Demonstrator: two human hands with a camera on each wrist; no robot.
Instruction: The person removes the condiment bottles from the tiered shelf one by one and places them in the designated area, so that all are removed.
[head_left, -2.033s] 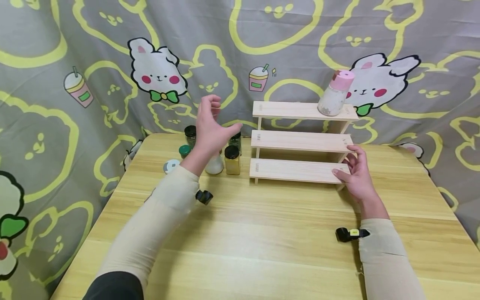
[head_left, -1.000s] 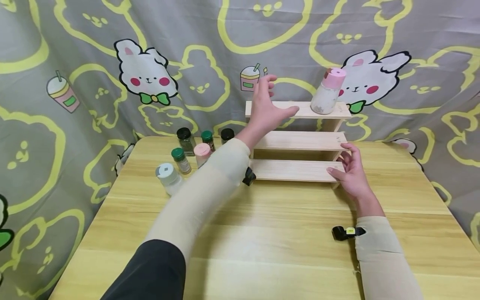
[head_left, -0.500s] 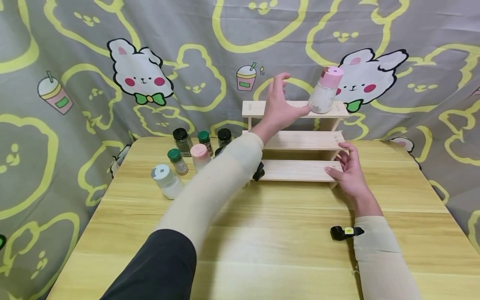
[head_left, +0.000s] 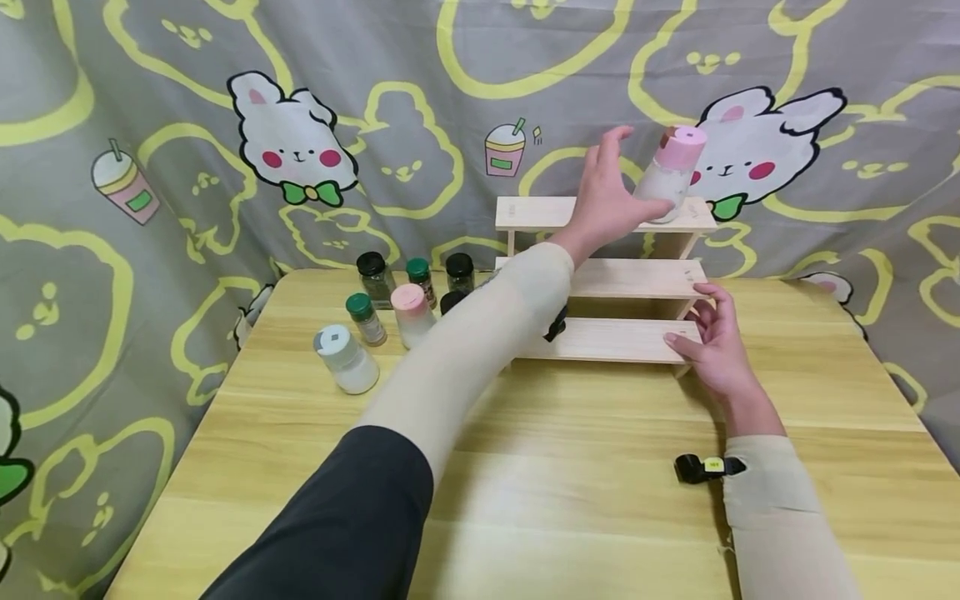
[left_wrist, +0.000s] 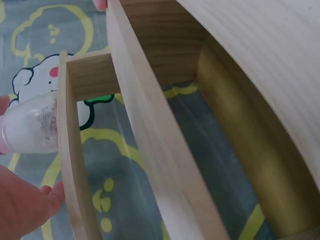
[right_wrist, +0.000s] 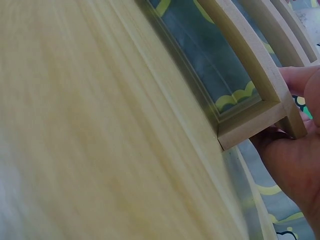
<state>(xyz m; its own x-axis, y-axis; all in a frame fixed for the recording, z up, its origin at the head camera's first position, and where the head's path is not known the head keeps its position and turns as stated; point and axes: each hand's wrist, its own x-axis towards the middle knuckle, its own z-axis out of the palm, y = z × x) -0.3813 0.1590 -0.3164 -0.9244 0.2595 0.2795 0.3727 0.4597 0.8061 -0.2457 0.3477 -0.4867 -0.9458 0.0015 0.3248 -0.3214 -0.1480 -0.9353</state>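
Now the left hand (head_left: 611, 200) has its fingers spread and only slightly bent around the tilted shaker (head_left: 670, 173); the thumb looks to touch its body, but no grip has closed. The shaker stands on the top step of the rack (head_left: 600, 283), just beyond the left palm and above the right hand (head_left: 712, 346). That hand's relaxed fingers rest against the rack's right end at the lowest step, steadying it.

The shaker looks like clear glass or hard plastic part-filled with white powder, so probably light to middling, stiff, smooth and somewhat slippery, and breakable if dropped. Its pink cap (head_left: 682, 143) may sit loose, so the wide body below the cap seems the safer hold.

Two seconds ago the left hand hovered over the jars (head_left: 408, 296) at the left, which now lie behind its forearm. It has since swung across and up to the shaker. The right hand has stayed on the rack.
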